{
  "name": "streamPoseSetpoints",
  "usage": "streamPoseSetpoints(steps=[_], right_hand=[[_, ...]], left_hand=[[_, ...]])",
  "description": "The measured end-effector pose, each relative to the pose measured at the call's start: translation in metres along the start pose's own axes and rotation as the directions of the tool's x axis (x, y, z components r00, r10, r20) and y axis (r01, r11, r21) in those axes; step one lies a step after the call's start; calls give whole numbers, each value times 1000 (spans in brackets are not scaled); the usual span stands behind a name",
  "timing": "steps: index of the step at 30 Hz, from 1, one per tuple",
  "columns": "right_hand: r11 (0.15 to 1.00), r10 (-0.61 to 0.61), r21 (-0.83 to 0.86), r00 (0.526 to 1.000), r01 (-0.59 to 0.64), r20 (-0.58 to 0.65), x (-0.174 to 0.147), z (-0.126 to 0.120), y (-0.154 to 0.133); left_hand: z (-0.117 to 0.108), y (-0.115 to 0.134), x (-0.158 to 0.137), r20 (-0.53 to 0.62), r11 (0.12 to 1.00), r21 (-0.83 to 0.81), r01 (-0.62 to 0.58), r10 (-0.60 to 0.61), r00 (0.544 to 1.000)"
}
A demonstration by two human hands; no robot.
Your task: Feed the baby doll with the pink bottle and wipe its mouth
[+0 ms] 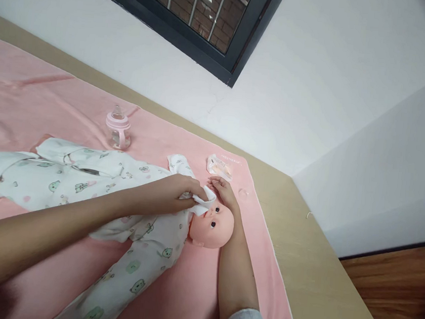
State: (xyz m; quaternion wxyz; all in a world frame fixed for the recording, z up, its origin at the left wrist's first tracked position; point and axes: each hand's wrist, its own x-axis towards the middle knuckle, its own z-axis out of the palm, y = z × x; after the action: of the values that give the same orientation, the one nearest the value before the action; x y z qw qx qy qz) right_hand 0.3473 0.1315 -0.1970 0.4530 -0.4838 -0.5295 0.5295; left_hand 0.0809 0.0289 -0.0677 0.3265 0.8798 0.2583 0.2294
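Note:
A baby doll (217,229) lies on its back in a white sleepsuit (151,174) printed with small green animals, its bare head toward the right. My left hand (179,194) reaches over the doll's chest, thumb and fingers pinched on a white wipe (204,202). The wipe lies against the doll's face around the mouth and chin, covering that part. On the far side of the head is my right hand (224,190), fingers loosely extended, with the forearm along the crown. Whether its palm touches the head is hidden.
A baby bottle (119,129) with a pink collar and handle stands beyond the doll's body. Near my right fingertips lie a small clear packet (219,167) and a small transparent piece (244,192). A pink blanket (261,283) covers the wooden table (311,257), against a white wall.

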Motion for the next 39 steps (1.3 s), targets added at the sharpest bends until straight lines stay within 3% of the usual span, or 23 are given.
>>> streamPoseSetpoints(steps=[5, 10, 14, 16, 28, 34, 39], right_hand=[[1000, -2, -7, 1000, 2, -12, 0, 0, 0], [999, -4, -32, 1000, 3, -4, -2, 1, -2], [1000, 1, -25, 1000, -1, -17, -4, 2, -4], [1000, 4, -16, 1000, -4, -23, -4, 3, -4], [999, -6, -47, 999, 4, -37, -6, 4, -7], [1000, -5, -9, 999, 5, -47, -3, 3, -4], [1000, -10, 4, 999, 11, -43, -1, 2, -1]], left_hand=[[-9, 1, 0, 115, 937, -335, 102, -66, 991], [-9, -3, -1, 186, 712, -656, 250, -168, 968], [-8, -4, 0, 207, 507, -821, 261, -161, 965], [-7, -5, 1, 206, 480, -838, 258, -160, 965], [-6, -8, 0, 128, 742, -618, 259, -229, 965], [-7, -11, 3, 107, 910, -362, 203, -176, 979], [-3, -10, 4, 69, 957, -165, 238, -230, 971]])
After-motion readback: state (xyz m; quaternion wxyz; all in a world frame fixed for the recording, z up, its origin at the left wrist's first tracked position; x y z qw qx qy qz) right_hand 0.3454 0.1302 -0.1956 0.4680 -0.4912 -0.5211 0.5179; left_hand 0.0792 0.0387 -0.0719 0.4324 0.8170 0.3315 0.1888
